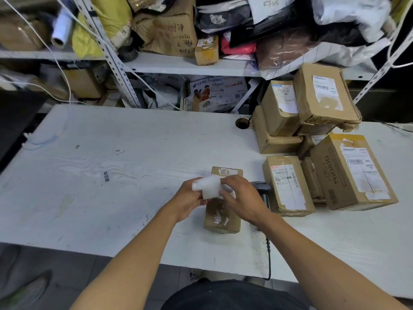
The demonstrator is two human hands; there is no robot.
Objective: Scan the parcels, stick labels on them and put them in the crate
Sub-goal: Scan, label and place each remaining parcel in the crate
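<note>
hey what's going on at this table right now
A person is working through parcels at a white table. Both hands hold a white label strip above a small cardboard parcel: the left hand grips one end, the right hand pinches the other. The label is not yet stuck down. A handheld scanner lies just right of that parcel, and a stack of boxes sits at the table's right. No crate is in view.

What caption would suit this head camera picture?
Both hands hold a white label above a small parcel on the table.
</note>
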